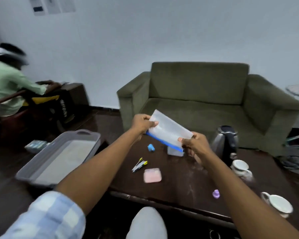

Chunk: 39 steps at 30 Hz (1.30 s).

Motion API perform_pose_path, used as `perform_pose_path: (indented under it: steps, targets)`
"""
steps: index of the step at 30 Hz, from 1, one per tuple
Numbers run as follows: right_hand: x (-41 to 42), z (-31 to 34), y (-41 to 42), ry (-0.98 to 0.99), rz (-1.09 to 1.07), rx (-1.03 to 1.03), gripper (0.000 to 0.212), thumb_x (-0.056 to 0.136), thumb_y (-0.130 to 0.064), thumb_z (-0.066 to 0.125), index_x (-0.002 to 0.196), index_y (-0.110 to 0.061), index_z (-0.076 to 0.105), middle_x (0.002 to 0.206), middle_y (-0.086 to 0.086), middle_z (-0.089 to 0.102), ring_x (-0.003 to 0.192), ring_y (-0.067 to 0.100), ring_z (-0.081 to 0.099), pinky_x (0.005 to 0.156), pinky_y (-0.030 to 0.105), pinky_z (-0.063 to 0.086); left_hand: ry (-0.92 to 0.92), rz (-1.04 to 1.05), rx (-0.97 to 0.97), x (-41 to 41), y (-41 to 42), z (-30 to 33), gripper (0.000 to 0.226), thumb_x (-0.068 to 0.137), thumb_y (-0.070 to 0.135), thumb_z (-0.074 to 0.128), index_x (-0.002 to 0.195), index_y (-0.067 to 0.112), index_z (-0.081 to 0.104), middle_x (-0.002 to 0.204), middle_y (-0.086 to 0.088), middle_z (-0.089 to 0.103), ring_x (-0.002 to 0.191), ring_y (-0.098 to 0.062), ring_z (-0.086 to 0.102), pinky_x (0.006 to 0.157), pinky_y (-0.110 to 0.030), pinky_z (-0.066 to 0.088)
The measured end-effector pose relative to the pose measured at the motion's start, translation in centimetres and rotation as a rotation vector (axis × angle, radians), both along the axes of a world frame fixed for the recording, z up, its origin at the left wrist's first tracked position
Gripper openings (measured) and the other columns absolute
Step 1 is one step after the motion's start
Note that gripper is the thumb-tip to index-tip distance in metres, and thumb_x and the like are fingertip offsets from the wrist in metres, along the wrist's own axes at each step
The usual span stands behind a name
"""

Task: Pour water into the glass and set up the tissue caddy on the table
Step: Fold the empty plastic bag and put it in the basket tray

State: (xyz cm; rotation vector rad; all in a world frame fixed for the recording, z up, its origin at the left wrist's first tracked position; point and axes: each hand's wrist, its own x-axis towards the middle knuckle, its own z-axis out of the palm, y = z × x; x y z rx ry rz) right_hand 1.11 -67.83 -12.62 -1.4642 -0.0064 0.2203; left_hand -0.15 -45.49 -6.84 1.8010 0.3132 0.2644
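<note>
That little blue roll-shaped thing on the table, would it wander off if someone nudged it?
Probably. The blue object looks rounded like a small roll and lies on the bare, smooth tabletop, so a push could set it rolling. It looks small, so likely light. The picture is too blurred to tell its material.

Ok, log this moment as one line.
both hands hold white pack with blue edge above table | left hand far end | right hand near end | kettle untouched
</note>
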Motion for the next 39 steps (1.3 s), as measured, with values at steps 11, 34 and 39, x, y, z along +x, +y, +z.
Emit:
perform_pose_path:
  steps: [11,34,39]
  targets:
    - [-6.3,-5.8,33.2,-0.07,0.298,-0.264,0.042,0.07,-0.005,0.08,0.105,-0.014,0.059,0.107,0.02,0.073,0.093,0.035,0.075,0.084,0.054,0.063,0.402,0.604,0.242,-9.2,32.0,-5.8,0.045,0.087,0.009,0.082,0.127,-0.007,0.071,0.127,-0.023,0.073,0.12,-0.034,0.072,0.098,-0.045,0.059]
    - [1.7,-12.5,19.9,-0.725,0.272,-0.741,0.024,0.093,-0.019,0.068,0.116,-0.011,0.069,0.107,0.007,0.074,0.102,0.027,0.067,0.096,0.045,0.053,0.081,0.556,1.125,-8.2,30.1,-13.2,0.039,0.079,0.006,0.058,0.117,0.004,0.067,0.118,-0.02,0.067,0.116,-0.042,0.061,0.105,-0.051,0.044]
    - [1.8,-17.3,8.5,-0.6,0.558,-1.165,0.077,0.09,-0.055,0.067,0.155,-0.022,0.041,0.153,0.001,0.048,0.144,0.026,0.042,0.118,0.053,0.033,0.068,-0.115,0.928,-0.7,13.9,-15.1,0.032,0.089,0.005,0.059,0.116,0.01,0.075,0.12,-0.011,0.075,0.118,-0.031,0.067,0.103,-0.038,0.051]
